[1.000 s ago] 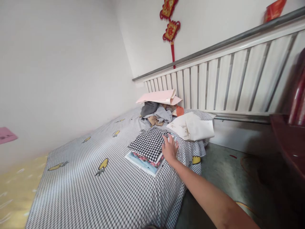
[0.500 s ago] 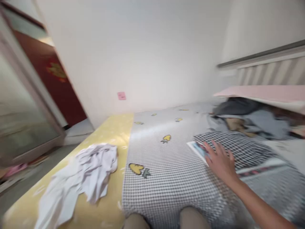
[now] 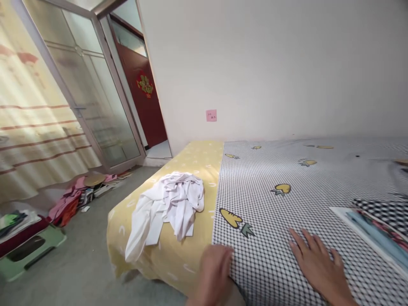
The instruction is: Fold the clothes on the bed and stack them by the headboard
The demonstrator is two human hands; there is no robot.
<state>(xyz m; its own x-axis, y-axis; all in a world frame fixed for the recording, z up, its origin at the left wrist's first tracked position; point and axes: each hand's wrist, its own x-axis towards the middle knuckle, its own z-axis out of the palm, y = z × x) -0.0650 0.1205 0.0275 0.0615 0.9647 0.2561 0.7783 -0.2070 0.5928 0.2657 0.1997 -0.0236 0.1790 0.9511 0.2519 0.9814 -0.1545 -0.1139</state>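
Observation:
My right hand [image 3: 318, 264] is open, fingers spread, over a black-and-white checked sheet [image 3: 274, 250] printed with yellow carrots. Right of it lies a folded cloth with a white, blue and floral border [image 3: 372, 231]. My left hand [image 3: 212, 272] is slightly blurred and curled above the seam between the checked sheet and a yellow sheet [image 3: 178, 263]. The inner side of its fingers is hidden, so I cannot make out what they hold, if anything. A crumpled white garment [image 3: 174, 204] lies on the yellow sheet, left of my left hand and apart from it.
A green stool [image 3: 35, 253] with clothes on it stands on the grey floor [image 3: 87, 259]. Pink and red cloths [image 3: 68, 202] lie by the curtain [image 3: 28, 131]. Behind them is a glazed door [image 3: 95, 93]. A pink note [image 3: 211, 115] is on the white wall.
The view has swung left, bringing the curtain and stool into sight. My right hand has left the folded cloth for the checked sheet. My left hand has come into view.

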